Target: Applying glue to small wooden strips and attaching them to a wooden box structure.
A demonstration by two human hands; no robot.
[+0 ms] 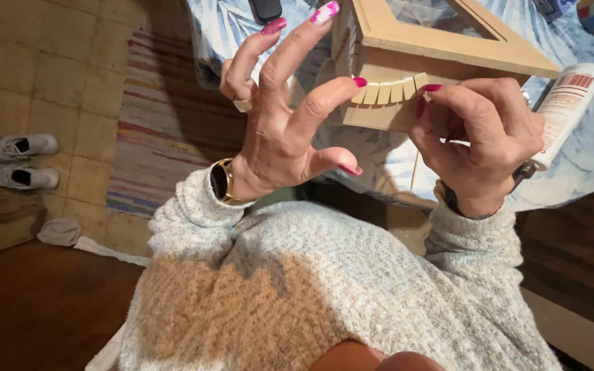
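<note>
A tiled floor (pixel 49 69) fills the left of the view, with a striped rug (pixel 159 117) lying on it beside the table (pixel 586 165), which is covered in a pale blue leaf-patterned cloth. In the foreground the person's knitted grey-and-beige sweater (pixel 324 288) takes up most of the lower frame.

On the table stands a pale wooden box (pixel 441 48) with a framed, glazed opening in its top, tilted toward the camera. Along its near edge runs a row of small wooden slats (pixel 390 91), set side by side like teeth and touching one another.

The left hand (pixel 283 124) is spread wide, fingers fanned and lifted; its thumb tip presses against the left end of the slat row. The right hand (pixel 479 134) is curled, its fingertips drawn together at the right end of the row; it seems to be pinching the last slat, though the fingers hide the contact.

Just right of the right hand lies a white tube with an orange label (pixel 568 110), on the cloth. A pair of white sneakers (pixel 22 161) sits on the floor at far left, with a crumpled grey sock (pixel 60 231) near them. A gold-rimmed watch (pixel 223 182) circles the left wrist, and a pale ring (pixel 243 104) sits on one left finger.
</note>
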